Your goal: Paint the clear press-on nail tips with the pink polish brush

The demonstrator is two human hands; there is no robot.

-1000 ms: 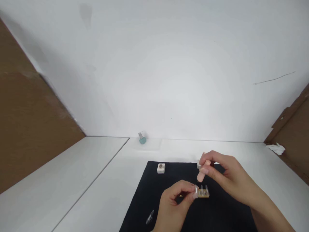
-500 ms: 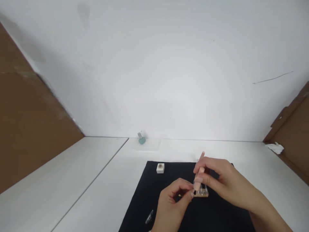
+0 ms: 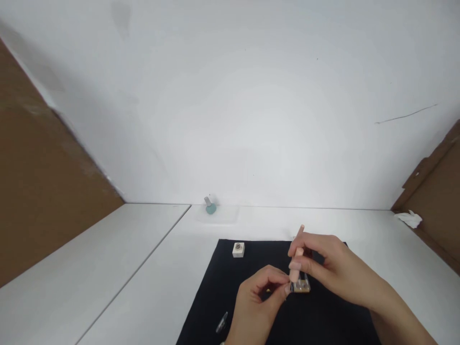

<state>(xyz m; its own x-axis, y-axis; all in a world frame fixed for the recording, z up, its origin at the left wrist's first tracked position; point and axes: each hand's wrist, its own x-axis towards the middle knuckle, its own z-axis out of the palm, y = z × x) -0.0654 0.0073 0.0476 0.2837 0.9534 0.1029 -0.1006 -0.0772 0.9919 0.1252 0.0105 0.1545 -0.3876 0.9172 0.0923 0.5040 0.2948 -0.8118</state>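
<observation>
My right hand (image 3: 319, 258) is closed around a pale pink cylinder (image 3: 295, 273), its lower end tilted down toward my left fingertips. A thinner pink stick (image 3: 301, 230) pokes up past the same hand's fingers; whether the two are joined I cannot tell. My left hand (image 3: 259, 299) pinches thumb to index finger at a small dark piece (image 3: 292, 287), mostly hidden by the fingertips. Just right of that pinch lies a small clear item with a gold-coloured base (image 3: 302, 286), on the black mat (image 3: 309, 321).
On the mat's far left corner stands a small white block (image 3: 238, 250) with a round top detail. A clear, thin piece (image 3: 222, 322) lies left of my left hand. A teal object with a grey stem (image 3: 210, 207) is by the wall, and a crumpled white tissue (image 3: 409, 219) at right.
The pink cylinder's lower end has risen slightly and shifted a little right, uncovering more of the dark piece at my left fingertips. Both hands stay in nearly the same place.
</observation>
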